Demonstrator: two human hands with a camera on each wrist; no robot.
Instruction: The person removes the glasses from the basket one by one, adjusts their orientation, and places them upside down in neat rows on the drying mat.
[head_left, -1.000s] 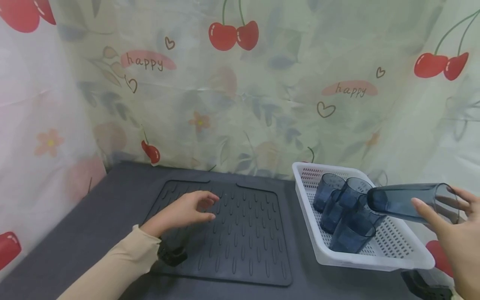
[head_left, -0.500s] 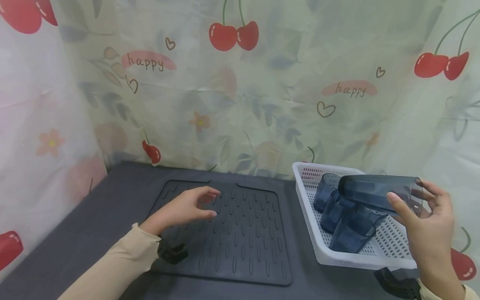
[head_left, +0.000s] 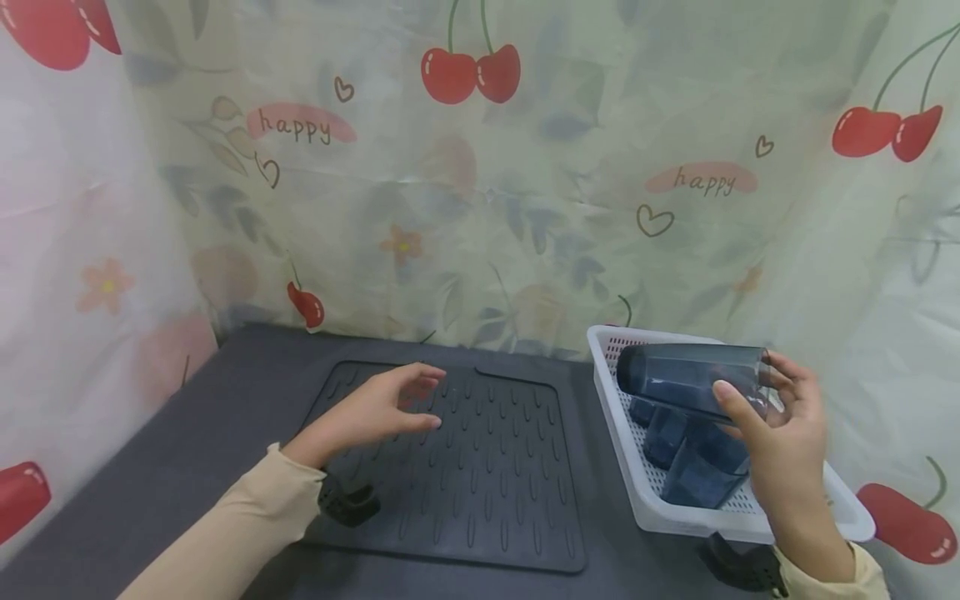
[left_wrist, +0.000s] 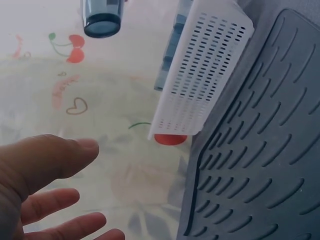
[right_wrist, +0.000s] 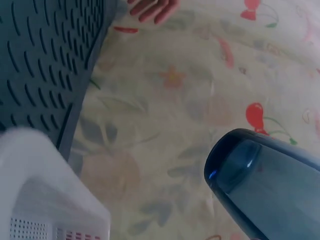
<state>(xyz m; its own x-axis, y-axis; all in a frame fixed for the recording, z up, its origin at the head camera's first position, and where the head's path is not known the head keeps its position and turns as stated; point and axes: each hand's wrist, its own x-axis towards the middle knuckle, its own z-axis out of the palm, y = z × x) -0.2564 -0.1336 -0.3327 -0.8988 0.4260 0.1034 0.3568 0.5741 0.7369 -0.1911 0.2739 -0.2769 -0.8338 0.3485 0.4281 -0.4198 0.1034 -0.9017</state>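
Note:
My right hand (head_left: 787,433) grips a blue tinted drinking glass (head_left: 678,377) near its rim, thumb on the near side and fingers behind. The glass lies sideways in the air above the white basket (head_left: 633,492), its thick base pointing left; the right wrist view shows that base of the glass (right_wrist: 270,180) up close. Beneath it, several more blue glasses (head_left: 705,468) stand or lean in the basket, partly hidden. My left hand (head_left: 382,408) hovers over the black ribbed mat (head_left: 487,492), thumb and fingers apart, holding nothing; the left wrist view shows its thumb (left_wrist: 60,157) and fingertips.
The mat lies flat on a dark grey tabletop (head_left: 165,467), left of the basket. A printed curtain (head_left: 540,208) with cherries and flowers hangs behind the table and along both sides. A black camera strap (head_left: 352,500) is on the left wrist.
My right hand has carried the glass leftward, from beyond the basket's right side to above the basket. The left hand has stayed almost in place, its fingers spreading slightly.

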